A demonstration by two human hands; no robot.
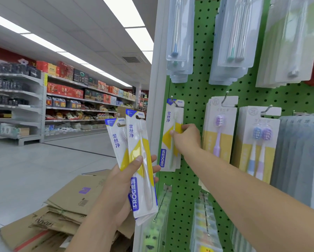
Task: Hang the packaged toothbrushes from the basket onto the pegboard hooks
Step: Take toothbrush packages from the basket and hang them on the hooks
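Supermarket aisle behind us, stocked shelves (65, 99) running off to the left, and right in front the green pegboard (194, 99) at the end of the gondola. Our right hand (186, 138) is up at the board, fingers pinched on the middle of a hung toothbrush pack (168, 135), white and yellow, whose header sits at the metal hook (174, 102) at the left edge of the board; whether the hole is fully threaded we cannot tell from here. Our left hand (127, 177) is clenched around two more packs (134, 153) of the same kind, fanned upright, waiting just left of the board. No basket shows in this view; flattened cardboard boxes (61, 211) lie on the floor below. Neighbouring pegs to the right carry purple brush packs (218, 135) and twin packs (258, 146), close beside our wrist. Now the risks, as we judge them: let go before the header is seated and the pack slides off the hook tip and drops. A careless pull back could brush the purple packs and set them swinging. And the left grip is on slick plastic, so the rear pack could slip down out of the fan.
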